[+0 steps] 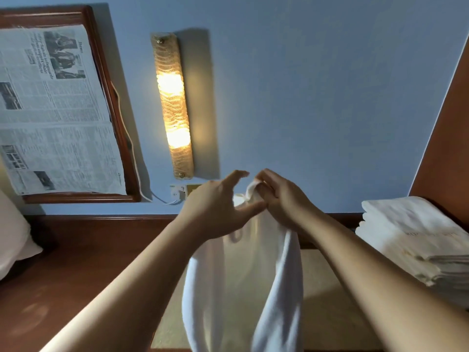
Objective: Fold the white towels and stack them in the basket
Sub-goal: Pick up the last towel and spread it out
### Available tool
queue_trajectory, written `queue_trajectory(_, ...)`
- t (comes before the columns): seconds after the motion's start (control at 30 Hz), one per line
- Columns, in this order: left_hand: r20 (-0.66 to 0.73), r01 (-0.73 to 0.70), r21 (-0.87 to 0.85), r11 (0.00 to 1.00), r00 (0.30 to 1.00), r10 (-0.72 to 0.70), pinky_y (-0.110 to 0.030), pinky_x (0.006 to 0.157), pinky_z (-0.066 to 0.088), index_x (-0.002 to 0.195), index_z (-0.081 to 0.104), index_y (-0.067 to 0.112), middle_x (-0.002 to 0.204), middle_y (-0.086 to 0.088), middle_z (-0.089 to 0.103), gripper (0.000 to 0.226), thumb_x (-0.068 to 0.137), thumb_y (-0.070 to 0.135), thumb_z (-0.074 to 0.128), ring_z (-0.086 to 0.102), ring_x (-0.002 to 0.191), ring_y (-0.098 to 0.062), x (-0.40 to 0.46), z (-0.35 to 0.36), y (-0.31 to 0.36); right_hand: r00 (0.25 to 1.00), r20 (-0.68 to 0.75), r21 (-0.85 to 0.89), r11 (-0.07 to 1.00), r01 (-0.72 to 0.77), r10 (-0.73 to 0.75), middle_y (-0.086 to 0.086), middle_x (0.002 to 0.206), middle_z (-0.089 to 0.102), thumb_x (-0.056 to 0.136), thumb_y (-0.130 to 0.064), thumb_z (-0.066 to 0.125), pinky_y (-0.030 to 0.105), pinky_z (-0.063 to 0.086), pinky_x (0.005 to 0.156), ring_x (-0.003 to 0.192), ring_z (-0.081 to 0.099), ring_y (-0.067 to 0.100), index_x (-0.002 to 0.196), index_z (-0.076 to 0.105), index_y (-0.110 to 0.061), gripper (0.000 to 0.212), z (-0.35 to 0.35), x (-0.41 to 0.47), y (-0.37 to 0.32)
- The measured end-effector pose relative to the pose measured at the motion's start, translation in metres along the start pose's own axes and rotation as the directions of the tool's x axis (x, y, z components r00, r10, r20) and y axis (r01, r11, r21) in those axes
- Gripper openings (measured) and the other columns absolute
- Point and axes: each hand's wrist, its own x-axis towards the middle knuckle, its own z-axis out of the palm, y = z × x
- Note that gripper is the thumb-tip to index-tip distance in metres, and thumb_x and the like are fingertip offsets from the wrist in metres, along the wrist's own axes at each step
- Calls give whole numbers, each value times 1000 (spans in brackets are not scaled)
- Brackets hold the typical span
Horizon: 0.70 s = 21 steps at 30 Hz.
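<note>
A hotel-style bedroom: a lit amber textured-glass wall lamp [172,105] hangs on the blue wall at centre, a white pillow [12,235] lies at the left edge, and a stack of folded white towels [418,240] sits at right.

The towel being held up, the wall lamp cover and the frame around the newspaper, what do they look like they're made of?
Towel: soft white terry-like cloth, matte, hanging in limp folds. Lamp cover: probably textured glass, rippled and glowing amber. Frame: dark reddish wood by its look, moulded edges with a slight sheen.
</note>
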Motion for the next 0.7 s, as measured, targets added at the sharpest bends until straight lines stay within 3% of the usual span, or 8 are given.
queue_trajectory(0.13, -50, -27, -112, 993, 999, 21, -30, 56, 38, 112, 67, 41, 58, 7, 56, 24, 90, 51, 68, 57, 62, -7, 14, -9, 5, 994, -46, 14, 995, 103, -102, -18, 80, 65, 106, -22, 51, 14, 39, 65, 75, 59, -3, 93, 63, -31, 19, -26, 12, -17)
queue_trajectory(0.27, -50, -76, -97, 992, 996, 71, -31, 54, 34, 101, 63, 36, 60, 5, 56, 16, 96, 51, 61, 58, 63, -11, 18, -11, 14, 985, 1, 61, 983, 172, -172, -2, 84, 65, 107, -34, 54, 32, 46, 70, 78, 61, 17, 98, 64, -31, 13, -34, 8, -26)
queue_trajectory(0.33, -110, -65, -56, 996, 992, 58, -33, 56, 37, 97, 65, 27, 66, 4, 60, 23, 100, 43, 49, 62, 72, -26, 19, -12, 15, 984, -18, 85, 980, 180, -179, 2, 81, 63, 103, -43, 58, 31, 45, 67, 74, 60, 18, 98, 64, -34, 12, -34, 5, -29)
queue_trajectory(0.43, -172, -72, 73, 995, 982, 83, -36, 63, 45, 112, 69, 33, 85, 0, 72, 33, 96, 36, 40, 64, 81, -34, 18, -19, 19, 994, -13, -17, 994, 110, -110, -4, 77, 62, 98, -51, 63, 23, 43, 60, 65, 56, 7, 96, 58, -35, 17, -31, -1, -22)
queue_trajectory(0.53, -211, -19, 140, 990, 976, 48, -35, 68, 41, 123, 67, 37, 99, -5, 74, 33, 101, 27, 45, 65, 91, -38, 19, -31, 21, 999, -33, -66, 998, 23, -25, -7, 74, 62, 101, -45, 62, 19, 42, 56, 65, 58, 7, 89, 54, -28, 22, -14, -14, 2)
queue_trajectory(0.63, -281, 86, 136, 987, 959, -44, -35, 70, 37, 125, 68, 36, 105, -11, 74, 34, 101, 24, 47, 65, 94, -42, 18, -44, -1, 982, -101, -49, 985, -163, 158, -8, 72, 65, 98, -29, 66, 24, 43, 55, 63, 61, 4, 86, 58, -27, 14, 1, -35, 45)
queue_trajectory(0.7, -309, 158, 121, 980, 944, -114, -37, 71, 39, 122, 70, 34, 103, -12, 74, 33, 100, 21, 48, 65, 92, -43, 13, -49, -26, 953, -150, -76, 958, -276, 263, -10, 79, 68, 93, -12, 65, 30, 45, 61, 74, 66, 9, 91, 60, -27, 16, 3, -49, 73)
